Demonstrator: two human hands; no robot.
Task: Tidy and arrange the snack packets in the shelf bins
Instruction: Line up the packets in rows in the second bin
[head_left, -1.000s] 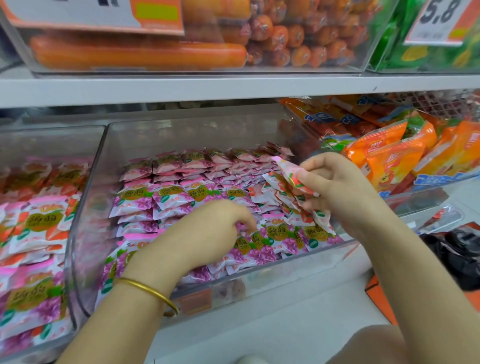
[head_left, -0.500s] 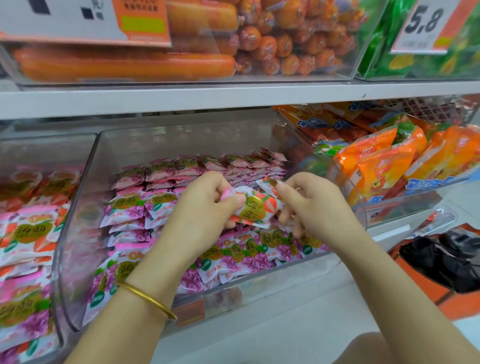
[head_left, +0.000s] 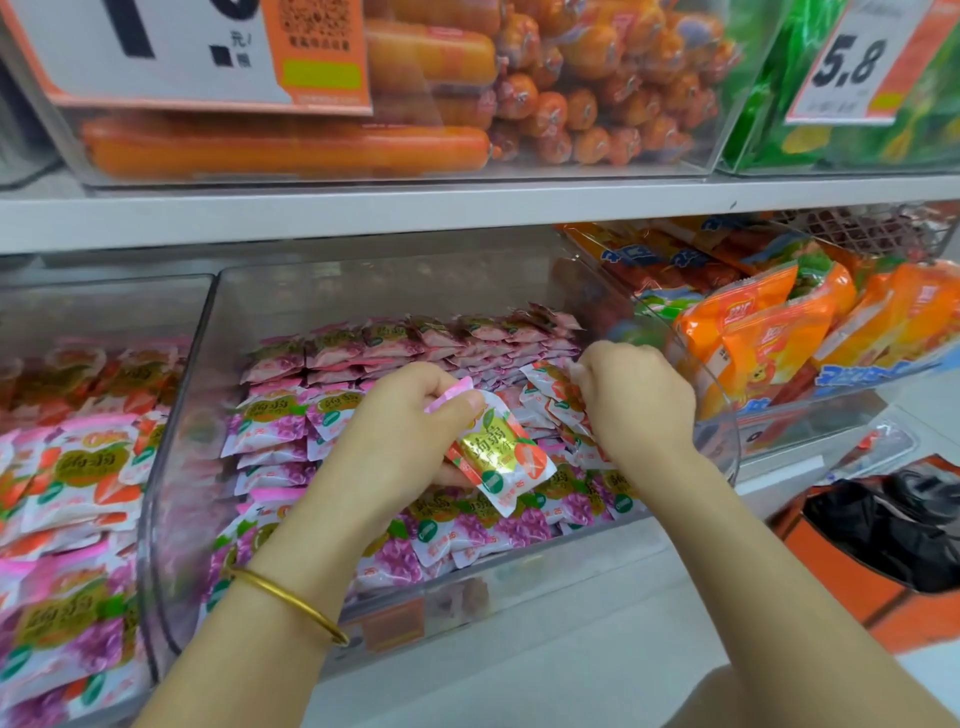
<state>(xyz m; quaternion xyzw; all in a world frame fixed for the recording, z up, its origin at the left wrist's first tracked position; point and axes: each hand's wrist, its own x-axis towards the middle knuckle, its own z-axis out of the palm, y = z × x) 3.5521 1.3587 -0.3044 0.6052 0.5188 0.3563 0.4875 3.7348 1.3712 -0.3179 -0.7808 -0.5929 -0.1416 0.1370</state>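
My left hand (head_left: 400, 441) clamps thumb and fingers on one peach packet (head_left: 501, 460) above the near grape packets (head_left: 467, 530). My right hand (head_left: 641, 402) curls into the peach stack (head_left: 545, 395) at right; grip undetermined. Step: sorting within the clear bin (head_left: 363, 291). Next, probably: seat it flat there.

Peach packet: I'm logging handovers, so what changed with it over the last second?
It passed from the right hand to the left hand, whose fingers now pinch the peach packet over the purple packets. The right hand went back to the peach stack at the right of the bin. Bin and stacked rows stayed put.
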